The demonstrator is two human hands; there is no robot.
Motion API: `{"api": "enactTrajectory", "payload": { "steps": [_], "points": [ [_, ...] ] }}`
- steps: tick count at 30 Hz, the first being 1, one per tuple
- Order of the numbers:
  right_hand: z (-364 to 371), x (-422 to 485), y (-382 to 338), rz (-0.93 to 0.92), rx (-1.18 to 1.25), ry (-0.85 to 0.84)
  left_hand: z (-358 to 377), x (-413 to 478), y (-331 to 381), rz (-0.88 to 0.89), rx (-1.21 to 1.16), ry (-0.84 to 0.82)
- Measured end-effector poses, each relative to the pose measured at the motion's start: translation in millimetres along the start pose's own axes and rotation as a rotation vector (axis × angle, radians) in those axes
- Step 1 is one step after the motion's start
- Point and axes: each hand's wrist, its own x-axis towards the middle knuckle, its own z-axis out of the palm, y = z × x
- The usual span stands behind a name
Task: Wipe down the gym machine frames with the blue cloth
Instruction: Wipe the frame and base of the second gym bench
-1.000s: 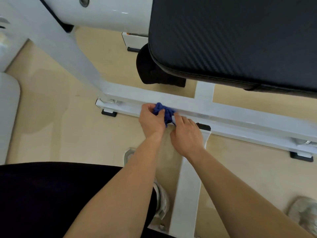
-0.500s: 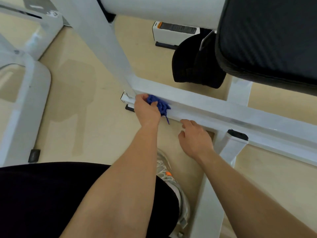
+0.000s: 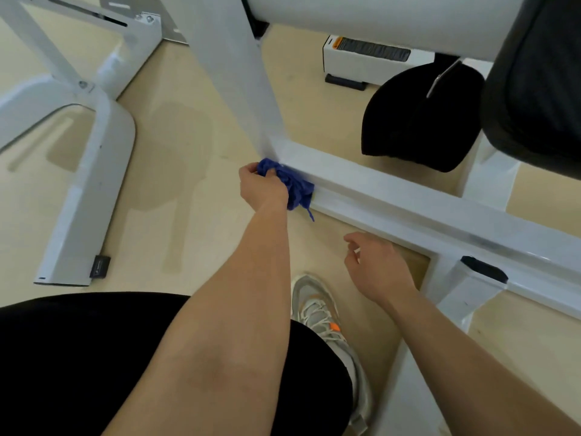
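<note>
A crumpled blue cloth point(image 3: 294, 184) is pressed against the left end of the white base bar point(image 3: 408, 202) of the gym machine, just below where a slanted white upright point(image 3: 232, 73) meets it. My left hand point(image 3: 261, 188) is shut on the cloth, holding it to the bar's near face. My right hand point(image 3: 375, 269) hovers above the floor in front of the bar, fingers loosely apart and holding nothing. It does not touch the frame.
A black seat pad point(image 3: 534, 89) and a black roller pad point(image 3: 421, 121) overhang the bar at the right. A second white machine's foot point(image 3: 91, 190) lies on the beige floor at left. My grey shoe point(image 3: 327, 325) stands by a white crossbar point(image 3: 465, 291) running towards me.
My left hand slid the cloth leftward along the bar to its end by the upright. My right hand let go of the cloth, came off the bar and drew back.
</note>
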Motion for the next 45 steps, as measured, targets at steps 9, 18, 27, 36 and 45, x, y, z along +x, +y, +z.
{"api": "enactTrajectory", "payload": {
  "steps": [9, 18, 27, 36, 45],
  "points": [
    [-4.7, -11.3, 18.1, 0.046, 0.014, -0.054, 13.6, -26.6, -9.4, -0.101, -0.009, -0.1],
    [-6.4, -25.7, 26.2, 0.029, -0.054, -0.035, -4.2, -68.7, -31.3, -0.154, 0.062, -0.442],
    [-7.3, -29.0, 24.5, 0.035, 0.456, 0.164, -0.7, -122.4, -3.2, -0.187, 0.065, -0.941],
    [-9.7, -18.4, 29.4, 0.125, 0.37, 0.354, -22.5, -110.1, -16.0, -0.051, 0.296, -0.938],
    [10.7, -5.8, 50.0, 0.141, 0.214, 0.451, 26.4, -121.3, -76.6, 0.049, 0.391, -0.762]
  ]
}}
